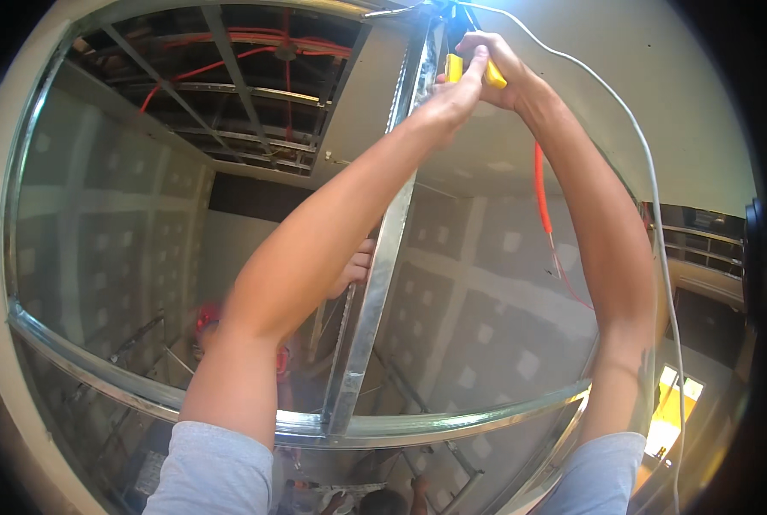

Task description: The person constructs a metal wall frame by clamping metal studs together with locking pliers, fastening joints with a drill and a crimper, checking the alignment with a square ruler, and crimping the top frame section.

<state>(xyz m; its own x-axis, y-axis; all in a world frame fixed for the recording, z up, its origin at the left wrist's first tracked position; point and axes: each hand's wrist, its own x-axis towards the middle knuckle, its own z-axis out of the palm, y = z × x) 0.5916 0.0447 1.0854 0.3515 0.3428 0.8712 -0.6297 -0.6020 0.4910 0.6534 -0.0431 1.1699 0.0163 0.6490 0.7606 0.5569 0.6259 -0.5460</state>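
Observation:
Both my arms reach up to the top of an upright metal stud [383, 249]. My left hand [459, 99] is closed around one handle of a yellow-handled hand tool [454, 69], beside the stud's upper end. My right hand [502, 64] wraps the tool's other handle from the right, its fingers curled close to my left thumb. The tool's jaws meet the stud's top near the ceiling track, where glare and dark parts hide them; its exact kind cannot be made out. Lower on the stud, another person's hand [358, 268] grips it from behind my left forearm.
A metal cross track [461, 427] runs below. A white cable [611, 90] hangs down the right; an orange conduit with thin wires [540, 193] dangles behind my right arm. The ceiling opening [220, 81] shows metal framing and orange conduit. People are partly visible below.

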